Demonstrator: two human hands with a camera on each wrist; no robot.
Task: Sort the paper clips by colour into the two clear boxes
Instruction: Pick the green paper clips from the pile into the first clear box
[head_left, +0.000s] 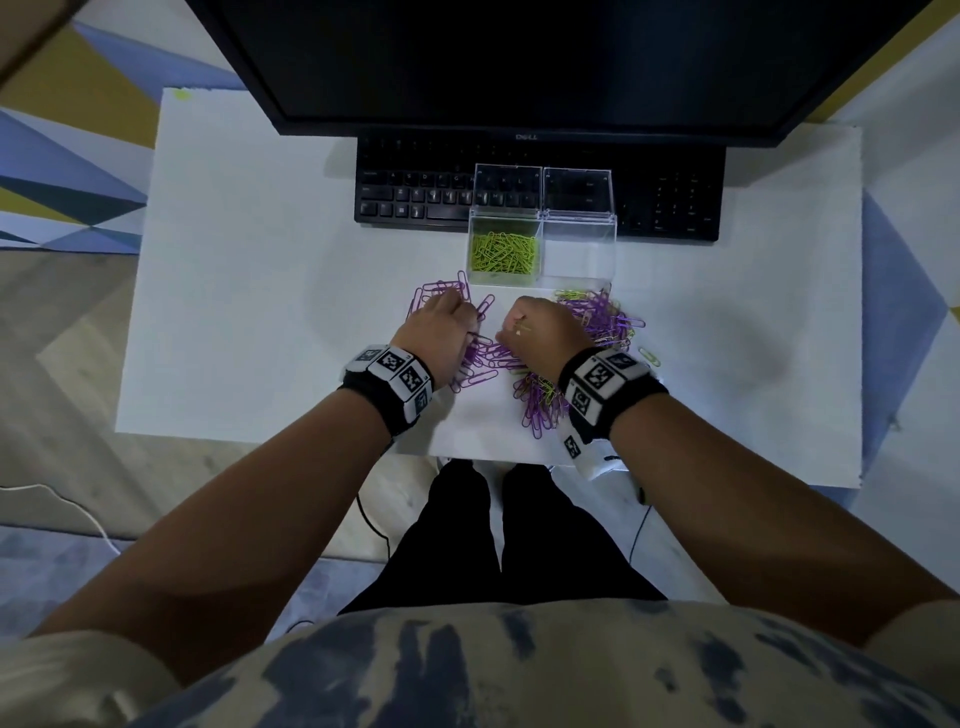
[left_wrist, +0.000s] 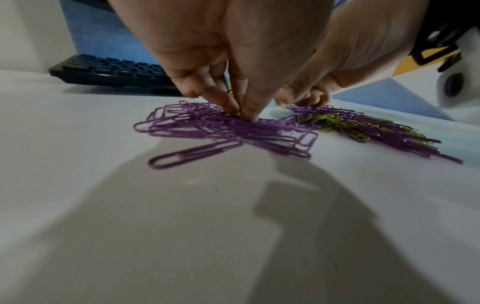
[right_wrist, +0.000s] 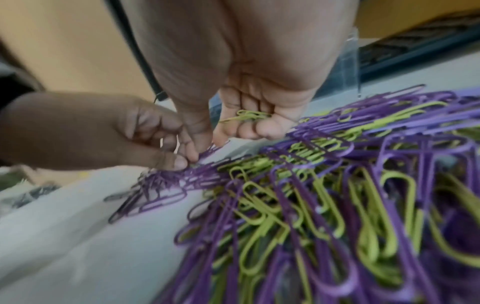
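Purple paper clips (left_wrist: 228, 131) lying in a heap on the white desk (head_left: 249, 291), pinched by the left hand (head_left: 441, 325); green clips (right_wrist: 246, 116) curled in the right hand (head_left: 545, 332), near two clear boxes (head_left: 540, 249), one holding green clips.

A white desk (head_left: 234, 291) stands on pale wood flooring (head_left: 67, 395), beside a blue-and-yellow geometric rug (head_left: 62, 171).
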